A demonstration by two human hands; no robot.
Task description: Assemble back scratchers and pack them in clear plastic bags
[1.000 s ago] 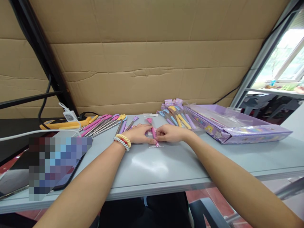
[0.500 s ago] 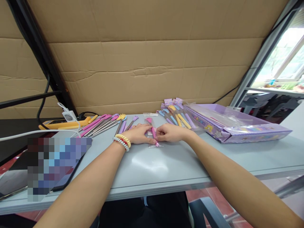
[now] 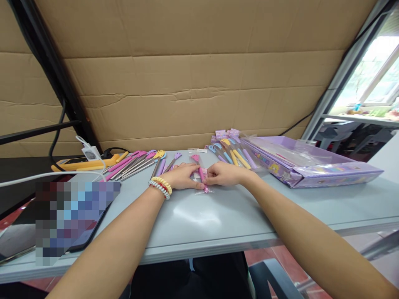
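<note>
Between your hands, a slim pink stick with a small hand-shaped head lies in a clear, crinkled plastic sleeve, its head pointing away from you. To your left, loose sticks fan out, with shiny metal shafts, smooth pink grips and splayed heads in pink, purple and yellow. To your right, film-wrapped sticks with blue, yellow and purple handles overlap beside a shallow purple box of printed card with clear plastic in it. The worktop is smooth, pale grey and glossy enough to catch a light patch. Creased brown cardboard stands behind it, a black metal post slants at the left, and a bright window shows far right. Your left hand is partly open, thumb and fingers spread along the pink stick and touching it. Your right hand has its fingers curled in, thumb and forefinger close together against the stick's right side; you cannot tell whether they pinch the film.
</note>
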